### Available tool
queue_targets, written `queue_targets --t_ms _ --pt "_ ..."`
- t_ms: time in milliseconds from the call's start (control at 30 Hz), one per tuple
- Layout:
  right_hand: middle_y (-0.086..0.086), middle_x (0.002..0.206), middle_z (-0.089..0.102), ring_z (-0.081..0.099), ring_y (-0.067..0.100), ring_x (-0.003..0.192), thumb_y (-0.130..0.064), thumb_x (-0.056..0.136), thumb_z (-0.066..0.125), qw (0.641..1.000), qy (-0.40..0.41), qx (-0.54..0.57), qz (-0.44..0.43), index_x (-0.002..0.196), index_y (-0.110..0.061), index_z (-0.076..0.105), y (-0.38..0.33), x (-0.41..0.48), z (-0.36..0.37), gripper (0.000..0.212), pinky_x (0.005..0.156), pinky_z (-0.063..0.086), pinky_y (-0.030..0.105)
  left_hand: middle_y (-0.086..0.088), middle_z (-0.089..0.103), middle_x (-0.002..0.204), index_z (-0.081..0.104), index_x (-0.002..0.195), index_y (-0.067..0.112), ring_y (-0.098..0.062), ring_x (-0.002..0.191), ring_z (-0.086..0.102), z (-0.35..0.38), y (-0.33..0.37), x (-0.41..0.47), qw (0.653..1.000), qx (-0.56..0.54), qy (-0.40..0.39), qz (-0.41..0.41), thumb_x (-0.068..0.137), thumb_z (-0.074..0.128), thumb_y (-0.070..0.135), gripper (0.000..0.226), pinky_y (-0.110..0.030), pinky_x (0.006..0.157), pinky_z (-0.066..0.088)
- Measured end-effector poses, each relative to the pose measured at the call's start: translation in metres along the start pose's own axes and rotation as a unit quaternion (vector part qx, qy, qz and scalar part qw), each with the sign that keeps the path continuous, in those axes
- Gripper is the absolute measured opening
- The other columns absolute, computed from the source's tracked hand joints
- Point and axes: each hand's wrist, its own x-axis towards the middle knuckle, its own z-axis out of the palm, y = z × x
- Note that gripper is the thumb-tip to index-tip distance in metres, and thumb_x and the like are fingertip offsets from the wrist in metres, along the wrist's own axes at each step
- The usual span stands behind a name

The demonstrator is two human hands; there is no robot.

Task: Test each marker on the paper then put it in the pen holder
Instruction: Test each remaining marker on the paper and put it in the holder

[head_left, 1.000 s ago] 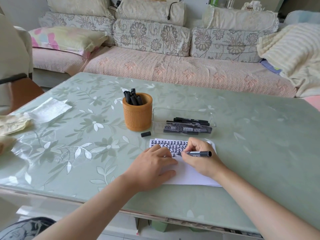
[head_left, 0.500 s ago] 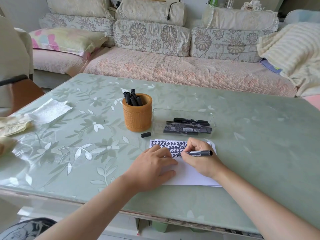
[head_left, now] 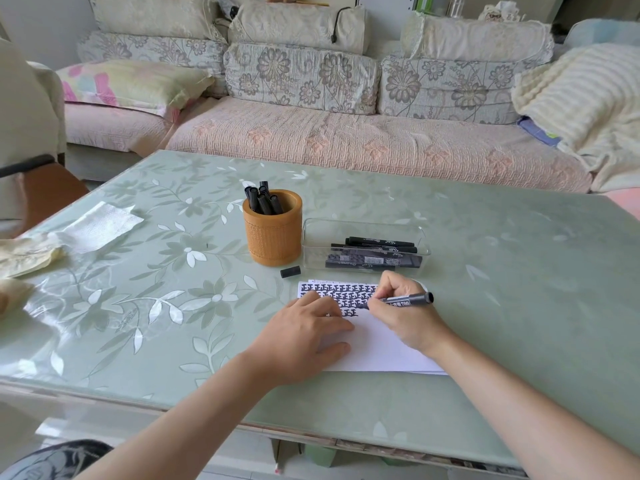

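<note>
Down on the glossy, leaf-patterned green table (head_left: 485,271), the right hand (head_left: 405,317) pinches a slim black marker (head_left: 408,300), tip on the white paper (head_left: 381,348) beside rows of dense black marks. Flat-fingered, the left hand (head_left: 301,337) presses the sheet. Behind stand a woven-textured round orange pen holder (head_left: 273,237) of markers, a clear plastic tray (head_left: 363,233), a loose cap (head_left: 290,271), and a floral sofa (head_left: 311,109).

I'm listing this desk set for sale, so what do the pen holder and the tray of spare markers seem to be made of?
Pen holder: likely bamboo or wood, matte orange-brown, with a finely textured band around its side; moulded plastic is possible. Tray: clear glossy plastic, probably; the markers inside show through its walls, and its rim catches light.
</note>
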Motion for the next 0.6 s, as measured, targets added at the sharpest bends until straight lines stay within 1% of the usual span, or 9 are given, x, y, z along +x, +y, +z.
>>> queue_targets --t_ms 100,200,267,333,400,467,533,567,600 --pt "-0.007 0.055 0.05 0.04 0.012 0.048 -0.009 0.075 0.064 1.0 0.006 0.015 0.0 0.063 -0.021 0.05 -0.002 -0.002 0.0 0.022 0.047 0.031 0.023 0.012 0.055 0.105 0.066 0.111 0.035 -0.014 0.093 0.048 0.0 -0.001 0.001 1.0 -0.004 0.0 -0.001 0.088 0.054 0.051 0.031 -0.035 0.075 0.048" --pt "-0.009 0.064 0.059 0.049 0.008 0.053 0.001 0.083 0.069 1.0 0.001 0.01 -0.012 0.079 -0.015 0.062 -0.005 -0.003 0.0 0.017 0.053 0.04 0.023 0.011 0.055 0.103 0.066 0.112 0.034 -0.014 0.094 0.051 -0.003 -0.004 0.004 1.0 -0.022 0.008 -0.001 0.088 0.056 0.047 0.029 -0.035 0.074 0.049" --pt "-0.014 0.07 0.062 0.052 0.005 0.058 0.001 0.086 0.068 1.0 0.003 -0.004 -0.021 0.087 -0.017 0.069 -0.009 -0.002 0.001 0.018 0.059 0.045 0.024 0.01 0.056 0.101 0.068 0.111 0.031 -0.015 0.093 0.052 -0.007 -0.008 0.008 0.999 -0.024 0.042 -0.008 0.089 0.054 0.042 0.028 -0.032 0.071 0.049" --pt "-0.018 0.067 0.062 0.051 0.006 0.056 0.002 0.089 0.064 1.0 0.006 -0.01 -0.025 0.094 -0.018 0.072 -0.012 -0.001 0.0 0.022 0.058 0.046 0.023 0.008 0.058 0.097 0.07 0.107 0.026 -0.016 0.09 0.053 -0.012 -0.017 0.013 0.995 -0.003 0.095 -0.042 0.09 0.051 0.039 0.028 -0.035 0.071 0.051" --pt "-0.014 0.07 0.064 0.05 0.011 0.056 0.0 0.094 0.057 0.999 -0.005 -0.018 -0.028 0.104 -0.022 0.072 -0.014 -0.001 -0.002 0.028 0.056 0.044 0.019 0.005 0.059 0.1 0.069 0.11 0.02 -0.018 0.093 0.053 -0.016 -0.031 0.016 0.986 0.035 0.129 -0.101 0.091 0.054 0.033 0.027 -0.039 0.075 0.052" --pt "-0.004 0.085 0.067 0.051 0.016 0.057 0.002 0.095 0.051 0.999 -0.033 -0.026 -0.032 0.115 -0.024 0.068 -0.014 -0.001 -0.006 0.037 0.055 0.041 0.016 0.001 0.06 0.107 0.065 0.118 0.018 -0.022 0.102 0.053 -0.018 -0.044 0.017 0.978 0.07 0.127 -0.152 0.091 0.06 0.023 0.028 -0.042 0.081 0.052" --pt "0.001 0.096 0.068 0.053 0.015 0.059 0.008 0.091 0.046 0.997 -0.063 -0.041 -0.035 0.125 -0.024 0.063 -0.015 0.0 -0.008 0.05 0.053 0.038 0.015 -0.001 0.058 0.116 0.059 0.128 0.018 -0.025 0.11 0.05 -0.02 -0.053 0.016 0.975 0.08 0.097 -0.183 0.093 0.057 0.019 0.034 -0.044 0.088 0.05" --pt "0.002 0.099 0.067 0.055 0.014 0.059 0.01 0.092 0.043 0.997 -0.073 -0.03 -0.024 0.126 -0.028 0.061 -0.017 0.0 -0.007 0.054 0.051 0.037 0.017 -0.002 0.057 0.12 0.056 0.132 0.018 -0.025 0.113 0.048 -0.02 -0.056 0.016 0.974 0.079 0.08 -0.194 0.095 0.055 0.02 0.037 -0.044 0.09 0.049" --pt "0.002 0.1 0.067 0.055 0.012 0.058 0.008 0.097 0.04 0.997 -0.078 -0.001 -0.002 0.125 -0.032 0.06 -0.02 0.001 -0.006 0.053 0.049 0.038 0.021 -0.001 0.057 0.122 0.054 0.134 0.019 -0.025 0.115 0.047 -0.02 -0.058 0.015 0.973 0.078 0.065 -0.206 0.096 0.054 0.021 0.039 -0.044 0.091 0.048"
